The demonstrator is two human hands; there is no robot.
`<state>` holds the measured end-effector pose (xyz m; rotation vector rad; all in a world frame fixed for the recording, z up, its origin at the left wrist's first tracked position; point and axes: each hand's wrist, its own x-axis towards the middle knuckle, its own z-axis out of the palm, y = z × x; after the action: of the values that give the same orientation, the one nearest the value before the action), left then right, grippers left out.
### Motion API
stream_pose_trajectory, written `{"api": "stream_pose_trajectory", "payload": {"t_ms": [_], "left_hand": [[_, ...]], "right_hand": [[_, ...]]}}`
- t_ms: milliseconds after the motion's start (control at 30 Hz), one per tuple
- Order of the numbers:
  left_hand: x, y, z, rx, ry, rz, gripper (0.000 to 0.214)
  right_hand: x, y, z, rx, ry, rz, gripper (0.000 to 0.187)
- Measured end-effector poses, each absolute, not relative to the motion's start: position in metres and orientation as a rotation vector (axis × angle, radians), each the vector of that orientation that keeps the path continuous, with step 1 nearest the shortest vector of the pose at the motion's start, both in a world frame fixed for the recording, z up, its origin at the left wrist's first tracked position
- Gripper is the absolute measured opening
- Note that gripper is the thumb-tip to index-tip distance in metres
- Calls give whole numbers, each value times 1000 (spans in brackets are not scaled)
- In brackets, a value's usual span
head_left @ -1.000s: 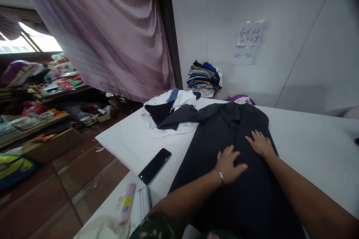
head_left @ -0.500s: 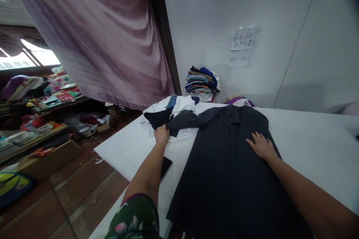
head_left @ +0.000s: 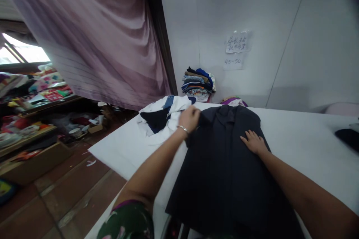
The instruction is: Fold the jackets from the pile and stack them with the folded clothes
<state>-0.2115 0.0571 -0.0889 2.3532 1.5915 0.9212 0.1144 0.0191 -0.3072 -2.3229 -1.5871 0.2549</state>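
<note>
- Overhead, a mauve curtain (head_left: 95,37) hangs in folds beside a white wall (head_left: 280,26), with two paper notes (head_left: 238,43) taped to the wall, the lower one reading "45-50".
- Below the curtain, cluttered shelves (head_left: 28,134) stand over a brown tiled floor (head_left: 70,190).
- Across the foreground runs a white-topped table (head_left: 303,164).
- On it, a dark charcoal jacket (head_left: 224,179) lies flat, collar away from the person.
- Just beside the jacket lies a heap of white and dark clothes (head_left: 159,119).
- Beyond the table's far edge sits a stack of folded clothes (head_left: 198,84).
- The right hand (head_left: 254,142) is spread flat, pressing on the jacket's chest.
- The left hand (head_left: 190,118), wearing a bangle (head_left: 183,129), curls at the jacket's upper edge, touching the white clothes; any pinch cannot be told.
</note>
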Motion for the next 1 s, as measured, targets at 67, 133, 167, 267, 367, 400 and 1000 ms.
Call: {"api": "stream_pose_trajectory", "payload": {"t_ms": [67,133,167,267,367,400,1000], "left_hand": [[-174,7,-118,2359,1153,680,28],[-152,-36,-155,2214,769,291,33],[-148,-52,-174,2128,705,211,35],[-161,-75,-220,2027,821,490,31],[-192,-70,-247,1927,1138,804,23],[-200,-67,-253,1878,1234,846,24],[-194,-59,-217,307,632,843,8]], "right_hand": [[119,21,-298,-2232,-1489,377,63],[124,18,-287,-2166,-1420,441,59],[126,13,-283,-2145,-1403,439,57],[122,-17,-276,-2074,-1381,406,52],[101,-59,-280,-1874,-1325,465,46],[91,-72,-283,-1789,-1287,510,43],[-6,-157,-251,-1016,-521,1522,36]]}}
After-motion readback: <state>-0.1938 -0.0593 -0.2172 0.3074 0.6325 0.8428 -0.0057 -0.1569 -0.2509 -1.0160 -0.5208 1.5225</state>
